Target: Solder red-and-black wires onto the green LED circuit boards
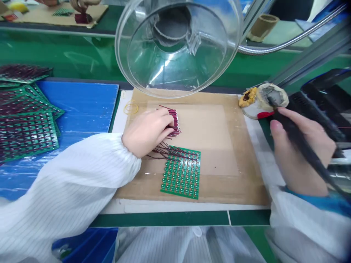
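Observation:
My left hand [152, 131], fingers curled together, pinches at a bundle of short dark red wires [175, 122] with bare silvery ends pointing right. Just below it lies a green circuit board panel [181, 175] made up of small repeated units. Dark red wires stick out to the left from the panel's upper rows, while its lower rows show bare pads. In my right hand [301, 149] is a black soldering iron [292, 131], held like a pen. Its tip reaches into a round, whitish pot [276, 93] at the far right of the work board.
A brown work board [246, 153] lies under the panel, with a yellow rubber band [131, 107] at its upper left. Wired panels [27, 135] are stacked on the blue surface [90, 106]. A clear fume hood [178, 80] hangs above. Across the bench, another person's hand [82, 4] works.

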`<state>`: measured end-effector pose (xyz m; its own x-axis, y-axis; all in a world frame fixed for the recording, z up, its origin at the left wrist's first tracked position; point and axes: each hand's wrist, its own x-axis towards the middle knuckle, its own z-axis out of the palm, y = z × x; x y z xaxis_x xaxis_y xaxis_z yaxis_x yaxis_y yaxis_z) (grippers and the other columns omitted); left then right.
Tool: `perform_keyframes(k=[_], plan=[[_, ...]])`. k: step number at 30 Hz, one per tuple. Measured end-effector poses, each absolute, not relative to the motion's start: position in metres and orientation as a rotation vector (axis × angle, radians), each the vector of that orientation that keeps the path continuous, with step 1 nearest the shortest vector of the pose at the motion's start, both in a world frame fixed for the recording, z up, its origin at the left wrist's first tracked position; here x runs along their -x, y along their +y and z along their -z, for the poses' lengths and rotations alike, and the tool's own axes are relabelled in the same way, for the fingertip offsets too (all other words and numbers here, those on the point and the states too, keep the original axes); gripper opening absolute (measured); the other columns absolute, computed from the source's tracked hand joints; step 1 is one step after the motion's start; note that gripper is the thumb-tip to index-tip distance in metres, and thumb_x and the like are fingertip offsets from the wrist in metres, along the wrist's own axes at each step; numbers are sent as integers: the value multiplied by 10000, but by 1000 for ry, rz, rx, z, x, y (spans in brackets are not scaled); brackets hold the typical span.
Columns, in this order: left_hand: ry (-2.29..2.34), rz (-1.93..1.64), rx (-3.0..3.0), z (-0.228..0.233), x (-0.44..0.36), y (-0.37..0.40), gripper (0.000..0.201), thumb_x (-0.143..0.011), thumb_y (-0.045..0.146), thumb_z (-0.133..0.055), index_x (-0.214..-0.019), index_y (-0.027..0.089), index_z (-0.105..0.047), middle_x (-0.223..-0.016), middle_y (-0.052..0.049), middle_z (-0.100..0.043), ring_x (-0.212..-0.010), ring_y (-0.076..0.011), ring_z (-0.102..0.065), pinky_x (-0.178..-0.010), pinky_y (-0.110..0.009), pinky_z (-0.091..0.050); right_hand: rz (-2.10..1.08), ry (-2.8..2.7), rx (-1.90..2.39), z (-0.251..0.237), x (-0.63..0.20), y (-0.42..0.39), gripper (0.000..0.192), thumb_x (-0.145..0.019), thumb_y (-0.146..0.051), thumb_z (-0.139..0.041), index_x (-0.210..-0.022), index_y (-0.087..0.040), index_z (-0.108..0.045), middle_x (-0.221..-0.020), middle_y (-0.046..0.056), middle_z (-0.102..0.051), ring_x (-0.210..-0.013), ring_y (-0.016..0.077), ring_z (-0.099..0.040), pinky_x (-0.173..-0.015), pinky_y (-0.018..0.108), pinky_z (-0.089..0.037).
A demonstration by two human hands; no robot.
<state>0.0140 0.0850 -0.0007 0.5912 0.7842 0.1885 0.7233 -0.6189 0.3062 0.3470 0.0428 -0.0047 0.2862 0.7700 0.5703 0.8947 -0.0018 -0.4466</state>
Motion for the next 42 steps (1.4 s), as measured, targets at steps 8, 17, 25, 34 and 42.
perform_keyframes(k=[8, 17, 25, 34, 42], plan=[[1095, -792, -2447, 13, -5, 81, 205, -961, 227, -509, -981, 148, -697, -974, -52, -694, -915, -162, -635, -864, -318, -512, -23, -1243, 1653, -2, -321, 14, 404, -809, -373, -679, -1184, -223, -670, -938, 107, -700, -596, 139, -589, -580, 333, -475], [1159, -901, -2268, 10, -14, 44, 141, -935, 242, -583, -1036, 204, -673, -913, 10, -724, -672, -76, -651, -682, -203, -543, -252, -1224, 1526, 9, -288, -12, 303, -762, -311, -731, -1061, -263, -721, -836, 45, -675, -661, 184, -609, -632, 365, -470], [992, -837, -2616, 16, -12, 23, 204, -958, 166, -520, -1143, 204, -598, -1085, -29, -701, -1007, -132, -658, -940, -267, -521, -419, -1254, 1322, 30, -275, -19, 135, -858, -290, -622, -825, -203, -719, -760, 23, -684, -470, 99, -530, -400, 252, -383], [910, -698, -2411, 16, -23, 27, 118, -932, 180, -530, -888, 166, -638, -923, -52, -626, -925, -173, -545, -872, -359, -460, -529, -1418, 1277, 33, -275, -24, 111, -867, -233, -600, -821, -231, -702, -732, -17, -679, -432, 76, -488, -414, 248, -408], [1016, -683, -2353, 19, -24, 24, 103, -909, 197, -554, -855, 183, -641, -982, -51, -586, -968, -192, -497, -887, -380, -412, -612, -1596, 1280, 28, -275, -25, 101, -864, -245, -608, -887, -259, -706, -651, -21, -636, -493, 110, -526, -485, 267, -477]])
